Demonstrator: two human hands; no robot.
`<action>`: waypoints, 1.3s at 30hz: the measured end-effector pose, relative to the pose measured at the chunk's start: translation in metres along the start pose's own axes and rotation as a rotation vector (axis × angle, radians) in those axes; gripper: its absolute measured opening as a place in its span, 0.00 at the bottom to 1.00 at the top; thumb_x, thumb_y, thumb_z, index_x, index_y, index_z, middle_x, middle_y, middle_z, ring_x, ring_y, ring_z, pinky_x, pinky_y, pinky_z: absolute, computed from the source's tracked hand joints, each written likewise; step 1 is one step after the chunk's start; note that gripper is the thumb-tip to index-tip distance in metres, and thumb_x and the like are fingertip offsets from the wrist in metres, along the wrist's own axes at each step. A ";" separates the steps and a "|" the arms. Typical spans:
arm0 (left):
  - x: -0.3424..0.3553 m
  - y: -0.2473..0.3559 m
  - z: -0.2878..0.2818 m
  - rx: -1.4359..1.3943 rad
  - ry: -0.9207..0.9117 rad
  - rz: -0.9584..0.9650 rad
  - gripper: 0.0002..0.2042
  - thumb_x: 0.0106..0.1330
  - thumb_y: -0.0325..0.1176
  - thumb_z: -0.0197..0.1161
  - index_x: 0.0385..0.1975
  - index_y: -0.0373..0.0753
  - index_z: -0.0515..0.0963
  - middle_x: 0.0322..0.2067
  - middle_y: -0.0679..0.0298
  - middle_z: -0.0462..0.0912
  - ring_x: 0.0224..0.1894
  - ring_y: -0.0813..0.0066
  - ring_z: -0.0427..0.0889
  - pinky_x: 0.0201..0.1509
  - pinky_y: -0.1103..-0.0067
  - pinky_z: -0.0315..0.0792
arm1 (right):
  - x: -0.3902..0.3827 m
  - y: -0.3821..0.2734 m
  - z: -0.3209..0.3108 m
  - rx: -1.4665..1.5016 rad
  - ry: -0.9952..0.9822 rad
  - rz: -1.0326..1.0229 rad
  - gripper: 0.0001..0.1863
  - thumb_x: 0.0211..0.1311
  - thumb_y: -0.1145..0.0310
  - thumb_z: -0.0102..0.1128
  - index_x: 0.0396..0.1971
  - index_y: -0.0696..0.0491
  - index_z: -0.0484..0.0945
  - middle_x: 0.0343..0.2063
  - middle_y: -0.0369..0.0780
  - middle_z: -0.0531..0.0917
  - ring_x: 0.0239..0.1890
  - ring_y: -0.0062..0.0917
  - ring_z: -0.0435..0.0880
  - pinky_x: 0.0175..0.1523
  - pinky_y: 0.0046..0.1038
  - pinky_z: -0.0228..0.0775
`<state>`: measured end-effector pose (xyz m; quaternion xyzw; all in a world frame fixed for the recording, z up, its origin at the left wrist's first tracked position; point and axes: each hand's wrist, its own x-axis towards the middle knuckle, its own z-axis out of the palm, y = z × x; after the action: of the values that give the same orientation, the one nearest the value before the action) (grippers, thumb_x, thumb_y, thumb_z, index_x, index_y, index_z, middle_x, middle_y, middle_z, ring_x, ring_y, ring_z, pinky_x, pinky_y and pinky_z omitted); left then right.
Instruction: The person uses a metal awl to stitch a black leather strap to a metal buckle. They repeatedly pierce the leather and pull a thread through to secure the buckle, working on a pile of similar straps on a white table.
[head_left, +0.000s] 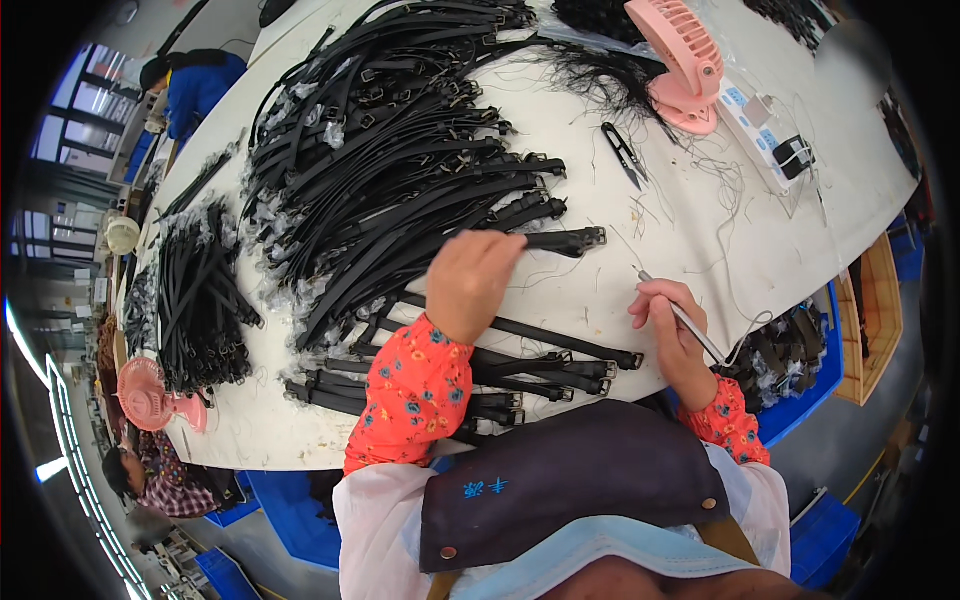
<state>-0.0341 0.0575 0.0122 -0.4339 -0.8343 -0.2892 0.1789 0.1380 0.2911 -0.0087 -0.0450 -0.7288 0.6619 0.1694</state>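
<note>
My left hand grips a black buckled strap at the lower edge of a large pile of similar straps, its buckle end sticking out to the right. My right hand holds a slim metal pen-like tool with a cord, its tip pointing up-left toward that strap, apart from it. Several more straps lie below, between my hands. Loose threads and black thread snips lie on the white table above my right hand.
A pink fan and power strip stand at top right; another pink fan and a smaller strap bundle are at left. Two co-workers sit beyond the table. Blue bins and a wooden crate flank it.
</note>
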 end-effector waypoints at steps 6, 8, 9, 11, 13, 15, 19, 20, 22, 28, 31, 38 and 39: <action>-0.036 0.020 0.024 -0.293 -0.265 0.036 0.15 0.56 0.21 0.71 0.44 0.40 0.84 0.50 0.58 0.82 0.51 0.58 0.80 0.54 0.68 0.76 | 0.002 -0.003 0.002 -0.044 -0.023 -0.033 0.11 0.78 0.71 0.50 0.51 0.59 0.78 0.37 0.43 0.85 0.38 0.23 0.83 0.46 0.24 0.75; -0.031 0.024 0.021 -0.413 -0.266 -0.053 0.16 0.56 0.22 0.71 0.45 0.42 0.84 0.54 0.57 0.80 0.55 0.57 0.78 0.58 0.67 0.74 | 0.005 -0.011 0.007 -0.081 -0.055 -0.030 0.12 0.78 0.71 0.50 0.51 0.59 0.78 0.38 0.43 0.85 0.39 0.24 0.84 0.47 0.25 0.76; -0.027 0.027 0.018 -0.485 -0.263 -0.123 0.15 0.56 0.23 0.72 0.44 0.44 0.85 0.58 0.58 0.78 0.57 0.56 0.75 0.61 0.67 0.72 | 0.006 -0.011 0.009 -0.105 -0.095 -0.057 0.12 0.78 0.70 0.51 0.52 0.59 0.78 0.39 0.43 0.85 0.40 0.24 0.85 0.48 0.25 0.76; -0.023 0.025 0.014 -0.513 -0.305 -0.116 0.14 0.55 0.23 0.73 0.42 0.42 0.85 0.56 0.59 0.79 0.56 0.56 0.75 0.60 0.66 0.72 | 0.007 -0.009 0.012 -0.152 -0.174 -0.110 0.12 0.78 0.70 0.51 0.53 0.59 0.78 0.40 0.44 0.85 0.42 0.24 0.85 0.50 0.25 0.76; -0.022 0.018 0.013 -0.367 -0.301 0.007 0.10 0.55 0.23 0.73 0.35 0.38 0.83 0.49 0.61 0.81 0.48 0.59 0.78 0.53 0.67 0.73 | 0.009 -0.011 0.016 -0.126 -0.184 -0.074 0.13 0.78 0.69 0.52 0.53 0.59 0.78 0.40 0.44 0.85 0.44 0.24 0.85 0.51 0.25 0.75; -0.017 0.012 0.014 -0.426 -0.429 0.014 0.10 0.55 0.22 0.73 0.35 0.38 0.81 0.44 0.62 0.80 0.41 0.63 0.78 0.46 0.69 0.74 | 0.009 -0.014 0.017 -0.049 -0.198 0.001 0.14 0.79 0.68 0.51 0.55 0.59 0.77 0.41 0.43 0.86 0.46 0.25 0.86 0.53 0.25 0.75; -0.005 0.015 0.015 -0.563 -0.564 -0.168 0.10 0.57 0.20 0.71 0.37 0.36 0.78 0.39 0.61 0.78 0.31 0.68 0.78 0.36 0.74 0.74 | 0.015 -0.016 0.017 0.025 -0.192 0.065 0.16 0.81 0.65 0.47 0.57 0.60 0.74 0.39 0.42 0.85 0.42 0.23 0.84 0.52 0.25 0.75; -0.004 0.016 0.015 -0.594 -0.549 -0.190 0.11 0.58 0.20 0.71 0.38 0.37 0.79 0.39 0.61 0.77 0.31 0.68 0.78 0.36 0.74 0.74 | 0.017 -0.015 0.019 0.065 -0.181 0.070 0.17 0.81 0.64 0.46 0.57 0.60 0.73 0.38 0.41 0.84 0.41 0.23 0.84 0.52 0.25 0.75; -0.006 0.020 0.014 -0.663 -0.525 -0.232 0.13 0.59 0.19 0.70 0.42 0.38 0.79 0.38 0.62 0.77 0.30 0.69 0.78 0.35 0.75 0.74 | 0.019 -0.014 0.022 0.128 -0.148 0.089 0.16 0.82 0.64 0.45 0.56 0.60 0.73 0.36 0.41 0.84 0.39 0.22 0.83 0.51 0.25 0.74; -0.017 0.026 0.024 -0.619 -0.356 -0.124 0.10 0.59 0.22 0.69 0.40 0.40 0.81 0.36 0.61 0.79 0.36 0.62 0.81 0.37 0.70 0.75 | 0.023 -0.003 0.027 0.197 -0.110 0.154 0.15 0.82 0.62 0.45 0.51 0.59 0.74 0.29 0.38 0.82 0.31 0.18 0.81 0.47 0.24 0.74; -0.020 0.024 0.030 -0.508 -0.276 0.048 0.06 0.60 0.23 0.68 0.35 0.38 0.81 0.34 0.62 0.79 0.36 0.60 0.81 0.40 0.69 0.74 | 0.023 -0.001 0.028 0.173 -0.122 0.164 0.16 0.81 0.61 0.47 0.48 0.59 0.75 0.24 0.35 0.80 0.27 0.16 0.79 0.40 0.22 0.74; -0.012 0.026 0.025 -0.628 -0.358 -0.167 0.04 0.63 0.22 0.67 0.35 0.34 0.79 0.31 0.58 0.80 0.32 0.61 0.80 0.36 0.72 0.74 | 0.020 -0.005 0.025 0.085 -0.182 0.280 0.16 0.80 0.60 0.50 0.42 0.59 0.80 0.21 0.33 0.78 0.22 0.12 0.75 0.27 0.18 0.67; -0.012 0.026 0.024 -0.628 -0.365 -0.189 0.04 0.63 0.23 0.67 0.35 0.34 0.79 0.30 0.58 0.80 0.32 0.61 0.80 0.36 0.72 0.74 | 0.019 -0.004 0.025 0.059 -0.203 0.284 0.16 0.80 0.61 0.51 0.41 0.59 0.80 0.20 0.33 0.78 0.22 0.12 0.75 0.27 0.18 0.67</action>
<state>-0.0069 0.0769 -0.0042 -0.4333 -0.7595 -0.4640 -0.1417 0.1133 0.2728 -0.0025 -0.0754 -0.7088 0.7013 0.0012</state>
